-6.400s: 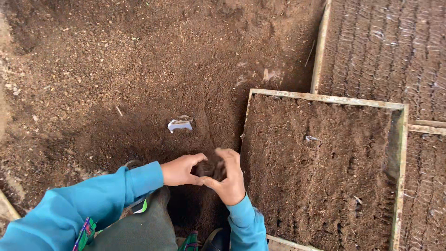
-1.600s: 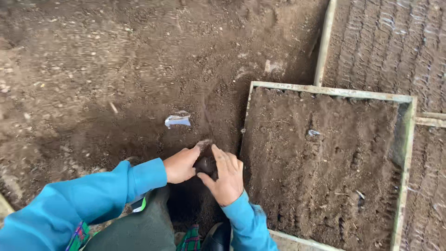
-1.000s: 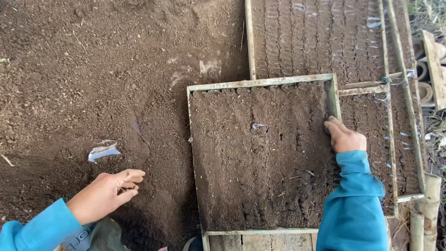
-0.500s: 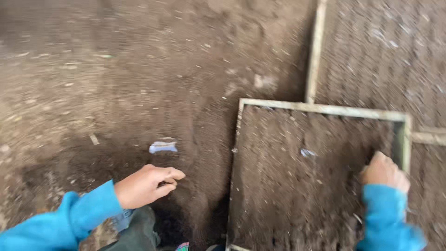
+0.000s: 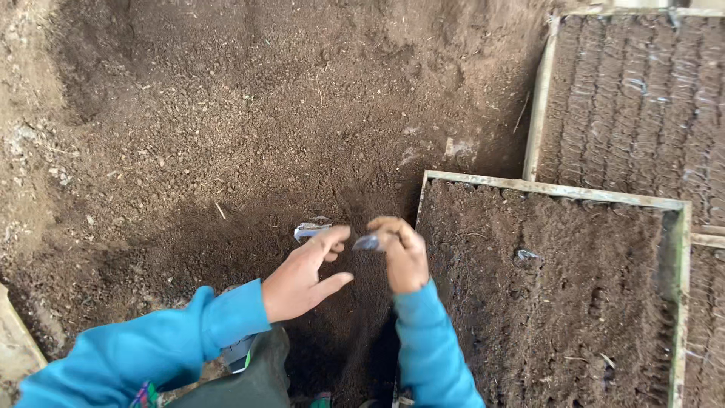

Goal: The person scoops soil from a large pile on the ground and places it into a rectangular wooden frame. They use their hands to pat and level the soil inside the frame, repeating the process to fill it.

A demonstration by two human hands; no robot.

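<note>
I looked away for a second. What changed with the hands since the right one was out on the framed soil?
The right hand came back from the far edge of the wooden frame to the middle, and now pinches a small pale piece at its fingertips. The left hand rose to meet it, fingers open. The scrap on the loose soil and the frame stayed put.

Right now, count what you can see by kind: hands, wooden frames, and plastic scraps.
Hands: 2, left hand and right hand
Wooden frames: 2, near frame and far frame
Plastic scraps: 3
Total: 7
</note>
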